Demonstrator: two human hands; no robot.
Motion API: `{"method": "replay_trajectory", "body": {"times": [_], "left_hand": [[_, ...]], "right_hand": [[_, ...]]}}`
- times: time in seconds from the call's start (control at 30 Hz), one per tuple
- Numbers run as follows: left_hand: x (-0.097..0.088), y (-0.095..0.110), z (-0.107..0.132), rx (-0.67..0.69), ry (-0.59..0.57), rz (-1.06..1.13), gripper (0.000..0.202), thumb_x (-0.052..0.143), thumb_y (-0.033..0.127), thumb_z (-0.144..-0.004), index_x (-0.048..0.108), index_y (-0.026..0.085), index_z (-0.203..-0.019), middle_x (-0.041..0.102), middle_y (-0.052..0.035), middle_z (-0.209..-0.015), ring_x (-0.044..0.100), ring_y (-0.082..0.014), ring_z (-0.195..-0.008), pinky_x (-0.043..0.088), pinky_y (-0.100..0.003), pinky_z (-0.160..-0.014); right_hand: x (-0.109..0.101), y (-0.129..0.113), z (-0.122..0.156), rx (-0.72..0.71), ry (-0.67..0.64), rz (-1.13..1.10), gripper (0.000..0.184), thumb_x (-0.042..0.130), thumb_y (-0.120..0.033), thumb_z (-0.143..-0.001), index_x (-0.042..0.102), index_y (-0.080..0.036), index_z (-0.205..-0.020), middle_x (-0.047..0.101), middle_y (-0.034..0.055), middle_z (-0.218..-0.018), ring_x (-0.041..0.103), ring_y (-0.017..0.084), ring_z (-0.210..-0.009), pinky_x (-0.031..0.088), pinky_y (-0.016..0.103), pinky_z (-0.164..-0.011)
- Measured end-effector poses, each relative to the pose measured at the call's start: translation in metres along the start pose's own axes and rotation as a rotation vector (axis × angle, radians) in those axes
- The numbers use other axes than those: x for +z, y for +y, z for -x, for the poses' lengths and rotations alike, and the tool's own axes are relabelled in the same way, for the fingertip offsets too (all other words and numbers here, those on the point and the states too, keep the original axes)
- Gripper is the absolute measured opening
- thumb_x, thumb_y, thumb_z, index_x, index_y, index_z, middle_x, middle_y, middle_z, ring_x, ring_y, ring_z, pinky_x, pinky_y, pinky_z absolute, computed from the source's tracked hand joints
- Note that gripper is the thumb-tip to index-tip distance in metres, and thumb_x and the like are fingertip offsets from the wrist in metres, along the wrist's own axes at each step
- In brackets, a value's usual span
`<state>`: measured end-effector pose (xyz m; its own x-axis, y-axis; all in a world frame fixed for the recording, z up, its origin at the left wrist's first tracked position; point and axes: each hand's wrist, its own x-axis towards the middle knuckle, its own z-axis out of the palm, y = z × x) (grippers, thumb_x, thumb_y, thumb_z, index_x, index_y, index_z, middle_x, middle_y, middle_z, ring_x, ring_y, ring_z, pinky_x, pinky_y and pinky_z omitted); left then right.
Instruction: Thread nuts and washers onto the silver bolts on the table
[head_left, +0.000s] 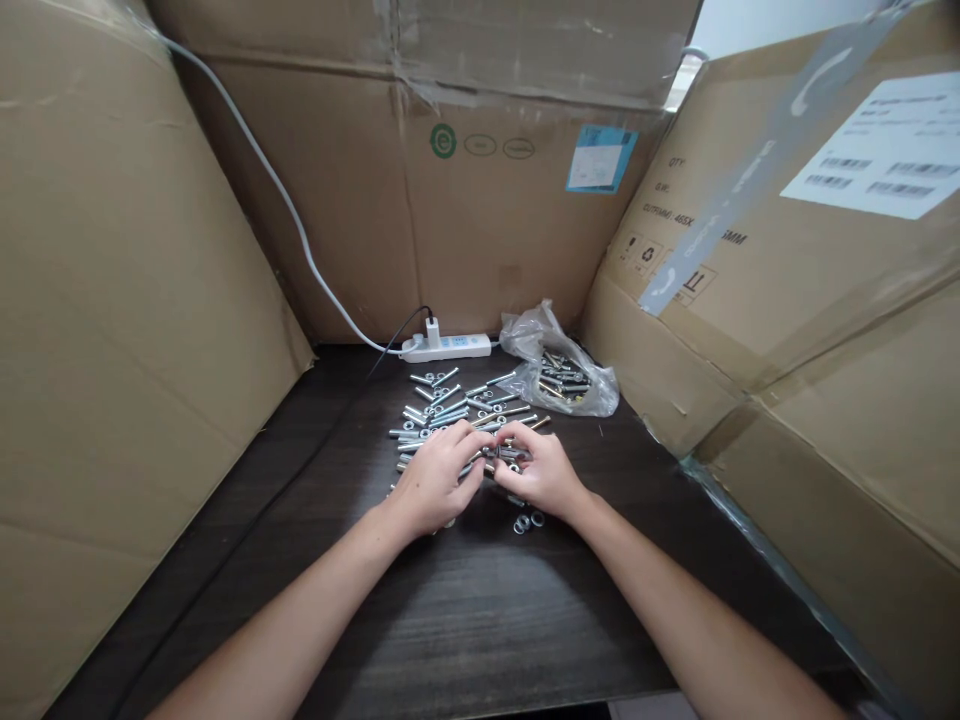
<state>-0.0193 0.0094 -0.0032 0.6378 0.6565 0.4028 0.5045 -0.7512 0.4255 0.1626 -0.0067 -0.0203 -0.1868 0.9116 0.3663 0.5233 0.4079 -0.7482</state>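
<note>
My left hand and my right hand meet over a spread of metal fasteners, their fingertips nearly touching. Both are closed in a pinch, thumbs below and index fingers above. Small shiny metal shows between the fingertips, but the fingers cover most of it, so its kind is unclear. Around and behind the hands lie many silver bolts, some with brassy shafts, mixed with loose nuts and washers. A few metal rings rest just in front of my right hand. Part of the spread is hidden under both hands.
A clear plastic bag holding more bolts lies open at the back right. Behind the fasteners stands a white power strip with a plug and cables. A black cable crosses the dark table on the left. Cardboard walls enclose three sides.
</note>
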Motion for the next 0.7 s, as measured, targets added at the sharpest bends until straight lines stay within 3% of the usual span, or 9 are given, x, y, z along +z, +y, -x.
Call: {"method": "replay_trajectory", "body": {"times": [0.17,0.33,0.57,0.7], "left_hand": [[0.0028,-0.0018,-0.0007,-0.061,-0.038,-0.101,0.014,0.049,0.018,-0.083,0.055,0.019,-0.096,0.058,-0.005,-0.092,0.052,-0.0213,-0.088,0.041,-0.035,-0.079],[0.0012,-0.0001,0.0001,-0.053,0.049,-0.003,0.018,0.047,0.02,-0.085,0.049,0.019,-0.103,0.058,-0.0048,-0.096,0.052,-0.0198,-0.089,0.04,-0.034,-0.081],[0.0008,0.001,-0.0009,-0.028,0.015,0.02,0.015,0.043,0.023,-0.089,0.052,0.019,-0.101,0.06,-0.0042,-0.094,0.054,-0.0185,-0.086,0.041,-0.032,-0.079],[0.0081,-0.0052,-0.0008,-0.048,0.005,-0.02,0.018,0.038,0.024,-0.089,0.054,0.018,-0.082,0.058,-0.002,-0.076,0.05,-0.0172,-0.073,0.039,-0.03,-0.069]], "right_hand": [[0.0,-0.0016,0.0002,-0.006,0.017,-0.019,0.018,0.058,-0.023,-0.069,0.056,-0.018,-0.086,0.052,-0.0047,-0.06,0.038,0.007,-0.046,0.034,0.017,-0.046],[-0.0001,-0.0019,-0.0004,0.01,0.019,-0.031,0.018,0.057,-0.023,-0.069,0.057,-0.017,-0.086,0.053,-0.0043,-0.06,0.039,0.007,-0.047,0.035,0.017,-0.047],[0.0016,-0.0013,0.0006,-0.014,-0.005,-0.033,0.018,0.058,-0.023,-0.069,0.056,-0.018,-0.087,0.056,-0.004,-0.063,0.041,0.006,-0.046,0.035,0.016,-0.045],[0.0029,-0.0045,0.003,-0.06,-0.032,0.026,0.018,0.058,-0.024,-0.07,0.057,-0.019,-0.087,0.057,-0.0032,-0.066,0.046,0.007,-0.05,0.037,0.016,-0.046]]}}
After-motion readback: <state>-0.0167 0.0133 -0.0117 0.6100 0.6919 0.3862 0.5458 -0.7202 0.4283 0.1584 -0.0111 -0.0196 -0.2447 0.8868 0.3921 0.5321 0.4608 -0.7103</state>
